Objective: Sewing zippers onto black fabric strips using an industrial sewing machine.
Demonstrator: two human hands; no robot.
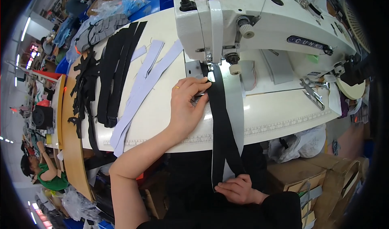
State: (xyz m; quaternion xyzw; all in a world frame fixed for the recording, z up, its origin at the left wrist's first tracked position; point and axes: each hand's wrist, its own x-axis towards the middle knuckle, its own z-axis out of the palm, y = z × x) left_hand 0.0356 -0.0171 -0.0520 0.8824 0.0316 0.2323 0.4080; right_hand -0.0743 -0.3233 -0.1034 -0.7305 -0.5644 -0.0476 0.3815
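Note:
A white industrial sewing machine (259, 22) stands on a cream table (162, 119). A long black fabric strip (221, 119) runs from under the needle area toward me and hangs over the table's front edge, lying on a pale grey strip (238, 107). My left hand (186, 103) lies flat on the table with its fingertips pressing the black strip's left edge just in front of the presser foot. My right hand (239, 189) is below the table edge, pinching the lower end of the black strip near my lap.
Stacked black strips (117, 71) and pale grey strips (142, 87) lie on the table to the left. Scissors (312, 93) rest at the right beside the machine. Cardboard boxes (320, 176) stand lower right. A person in green (48, 174) sits far left.

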